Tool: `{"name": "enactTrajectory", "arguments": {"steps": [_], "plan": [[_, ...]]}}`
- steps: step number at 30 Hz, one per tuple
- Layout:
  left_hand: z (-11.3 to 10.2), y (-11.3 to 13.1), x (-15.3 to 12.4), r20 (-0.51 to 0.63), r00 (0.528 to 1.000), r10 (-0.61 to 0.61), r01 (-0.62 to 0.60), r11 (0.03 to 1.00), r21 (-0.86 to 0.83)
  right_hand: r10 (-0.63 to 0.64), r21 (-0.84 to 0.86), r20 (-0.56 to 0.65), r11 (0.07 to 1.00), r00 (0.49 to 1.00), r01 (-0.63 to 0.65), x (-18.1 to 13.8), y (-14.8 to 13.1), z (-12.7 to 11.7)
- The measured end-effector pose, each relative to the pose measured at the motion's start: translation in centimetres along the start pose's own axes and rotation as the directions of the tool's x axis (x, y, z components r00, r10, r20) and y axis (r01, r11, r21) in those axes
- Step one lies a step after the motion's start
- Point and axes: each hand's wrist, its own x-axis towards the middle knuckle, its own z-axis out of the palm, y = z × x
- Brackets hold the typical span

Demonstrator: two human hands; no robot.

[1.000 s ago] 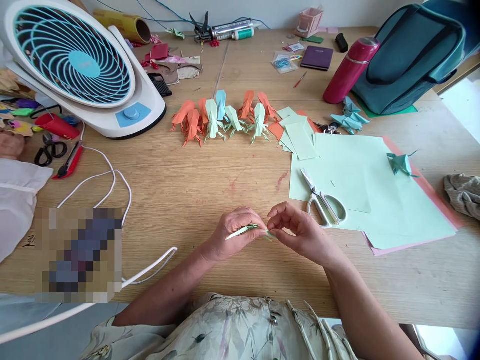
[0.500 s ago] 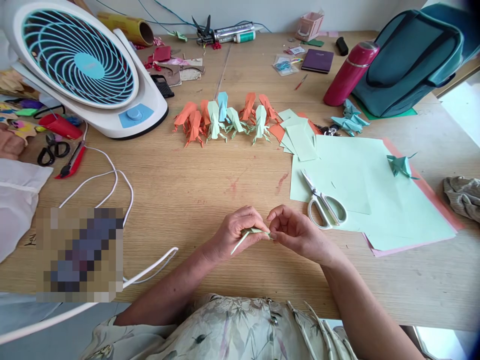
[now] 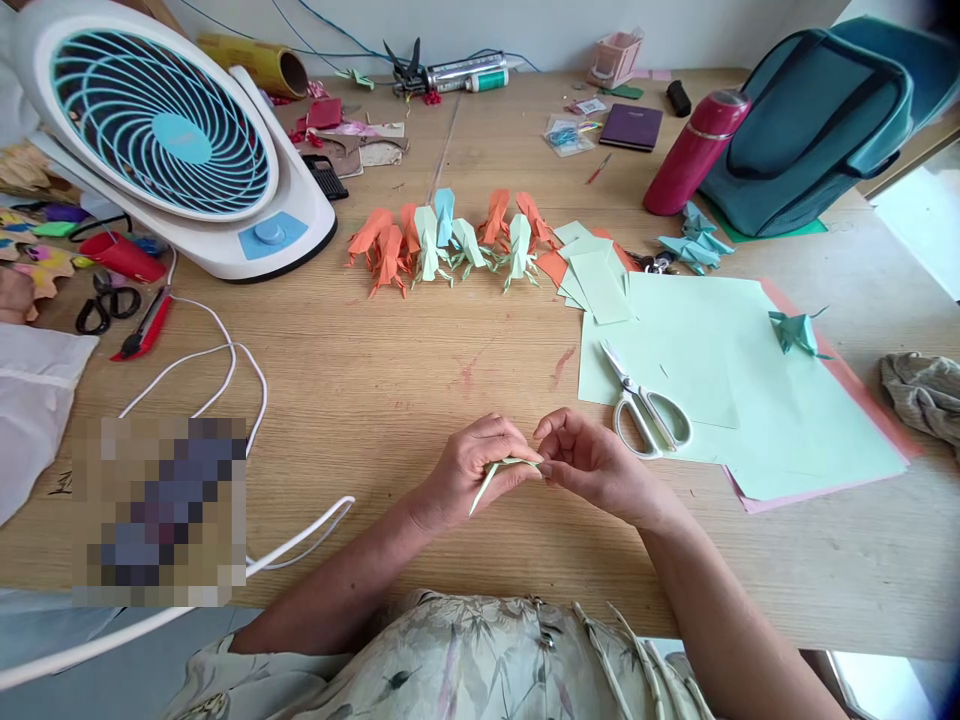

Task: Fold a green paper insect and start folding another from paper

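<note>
Between my fingers, low over the table's front, is a small piece of folded pale green paper (image 3: 484, 488), with a thin strip hanging down at its left. My left hand (image 3: 480, 465) is closed on it, thumb below and fingers above. At the paper's right end, my right hand (image 3: 589, 462) pinches the tip with thumb and forefinger, its other fingers curled. Most of the paper is hidden by the fingers. Farther back stands a group of folded paper figures in orange (image 3: 388, 255), pale green (image 3: 429, 245) and blue (image 3: 444, 215).
White-handled scissors (image 3: 649, 410) lie on large green sheets (image 3: 810, 420) at right, near a teal folded figure (image 3: 799, 333). Small cut sheets (image 3: 600, 285) lie behind. A fan (image 3: 285, 235), a cable (image 3: 300, 535), a red flask (image 3: 697, 150) and a teal bag (image 3: 810, 150) surround the work area.
The hanging strip of the paper has shifted slightly right and downward. Both hands keep nearly the same place and grip; the whole view has moved a little.
</note>
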Motion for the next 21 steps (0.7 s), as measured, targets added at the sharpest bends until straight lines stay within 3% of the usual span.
{"name": "enactTrajectory", "arguments": {"steps": [9, 14, 21], "plan": [[0.04, -0.22, -0.14, -0.11, 0.994, -0.002, 0.002, 1.0, 0.001, -0.049, 0.001, -0.033, 0.999, 0.998, 0.049, -0.01, -0.21, -0.54], [0.08, -0.17, -0.12, -0.104, 0.992, 0.069, -0.058, 0.992, 0.108, -0.043, -0.024, -0.042, 0.999, 0.998, 0.042, 0.0, -0.16, -0.54], [0.09, 0.02, 0.07, -0.08, 0.992, 0.096, -0.086, 0.988, 0.126, -0.013, -0.007, -0.039, 1.0, 0.999, 0.013, 0.03, -0.11, -0.49]]}}
